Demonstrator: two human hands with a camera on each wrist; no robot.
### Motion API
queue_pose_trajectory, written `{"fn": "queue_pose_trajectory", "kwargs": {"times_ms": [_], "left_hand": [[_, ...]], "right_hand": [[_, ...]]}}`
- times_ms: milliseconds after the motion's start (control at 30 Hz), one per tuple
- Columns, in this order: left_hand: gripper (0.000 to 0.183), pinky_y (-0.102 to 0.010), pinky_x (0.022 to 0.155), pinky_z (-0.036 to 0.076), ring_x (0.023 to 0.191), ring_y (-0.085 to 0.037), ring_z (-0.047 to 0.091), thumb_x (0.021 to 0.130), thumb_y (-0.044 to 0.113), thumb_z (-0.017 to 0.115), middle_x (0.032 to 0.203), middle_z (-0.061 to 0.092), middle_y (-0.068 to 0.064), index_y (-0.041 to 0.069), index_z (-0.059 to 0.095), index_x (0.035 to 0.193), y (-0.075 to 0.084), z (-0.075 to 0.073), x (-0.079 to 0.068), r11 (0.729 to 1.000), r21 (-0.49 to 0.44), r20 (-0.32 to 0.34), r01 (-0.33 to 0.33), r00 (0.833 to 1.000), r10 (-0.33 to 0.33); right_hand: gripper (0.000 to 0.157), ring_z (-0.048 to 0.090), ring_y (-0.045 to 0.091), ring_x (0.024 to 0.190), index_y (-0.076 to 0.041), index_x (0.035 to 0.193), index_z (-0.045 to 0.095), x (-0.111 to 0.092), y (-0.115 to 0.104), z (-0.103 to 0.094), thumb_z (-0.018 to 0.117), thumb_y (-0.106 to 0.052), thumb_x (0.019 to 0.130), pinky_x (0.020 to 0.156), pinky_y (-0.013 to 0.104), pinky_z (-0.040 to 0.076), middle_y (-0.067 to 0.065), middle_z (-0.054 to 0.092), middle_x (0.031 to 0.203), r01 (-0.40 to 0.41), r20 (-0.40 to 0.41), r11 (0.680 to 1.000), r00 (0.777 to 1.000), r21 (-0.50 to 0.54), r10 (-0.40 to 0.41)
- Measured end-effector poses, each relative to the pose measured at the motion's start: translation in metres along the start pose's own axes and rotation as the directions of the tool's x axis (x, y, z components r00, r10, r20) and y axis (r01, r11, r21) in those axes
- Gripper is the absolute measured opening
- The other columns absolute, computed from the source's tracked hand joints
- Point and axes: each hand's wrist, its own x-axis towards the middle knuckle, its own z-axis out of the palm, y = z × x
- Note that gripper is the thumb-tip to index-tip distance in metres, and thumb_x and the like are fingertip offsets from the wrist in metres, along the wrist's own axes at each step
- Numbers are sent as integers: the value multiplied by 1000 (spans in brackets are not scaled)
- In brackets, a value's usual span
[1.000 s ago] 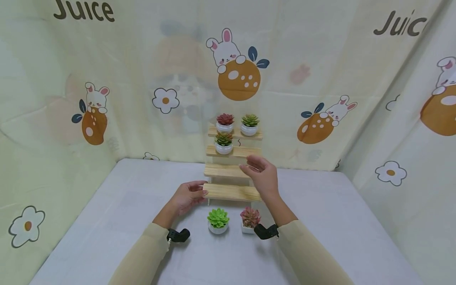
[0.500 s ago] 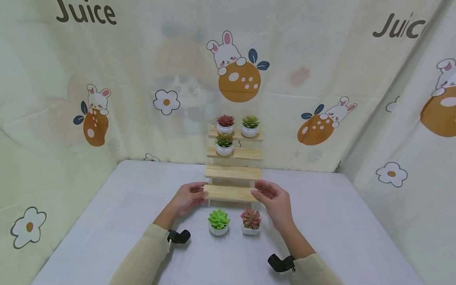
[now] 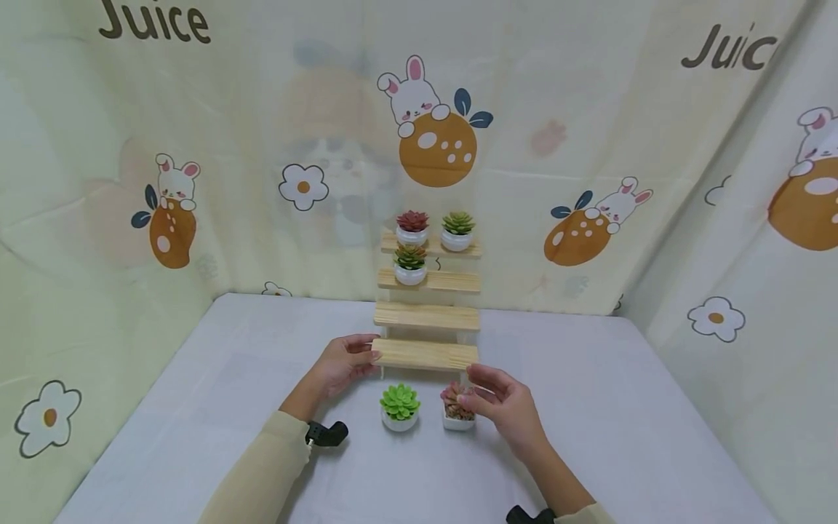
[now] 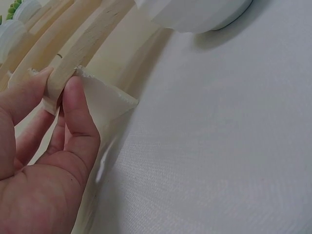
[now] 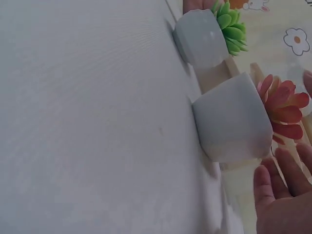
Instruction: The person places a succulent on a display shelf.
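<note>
My left hand [image 3: 340,365] pinches the left end of the lowest board of a stepped wooden plant stand [image 3: 422,354]. In the left wrist view, thumb and fingers close on that board's end [image 4: 66,73]. My right hand [image 3: 512,409] is beside a pink potted succulent [image 3: 458,423] in a squarish white pot, standing on the table before the stand. Its fingertips overlap the leaves in the head view; in the right wrist view the relaxed fingers [image 5: 290,178] lie close by the pot, not curled round it. Left of it stands a bright green potted succulent [image 3: 399,420].
Dark red [image 3: 412,236] and green [image 3: 456,241] potted succulents stand on the stand's top board. A reddish-green one [image 3: 410,275] sits on the board below, at left. A printed curtain [image 3: 353,240] hangs behind the white-covered table [image 3: 275,335].
My right hand has come down from the upper boards, past the lowest board's right end, to the pink succulent. My left hand has kept its grip on the stand.
</note>
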Motion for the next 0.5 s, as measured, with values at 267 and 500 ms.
{"fn": "queue_pose_trajectory", "kwargs": {"times_ms": [267,500], "left_hand": [[49,-26,78,61,93,-15,69,95,-2,68,119,67,-14,-5,55,142,0,0,1,1000,4,0,6,1000,-6],[50,-25,76,61,90,-14,70,95,-3,68,113,69,-9,-7,53,143,0,-1,-1,1000,-1,21,-11,1000,11]], "right_hand": [[82,56,15,134,3,146,49,-5,9,-4,89,-1,74,107,18,48,21,51,151,-22,140,1000,990,-9,23],[85,55,25,135,1,148,48,-6,14,-5,90,-4,74,106,17,48,21,54,148,-60,180,996,981,-73,73]]}}
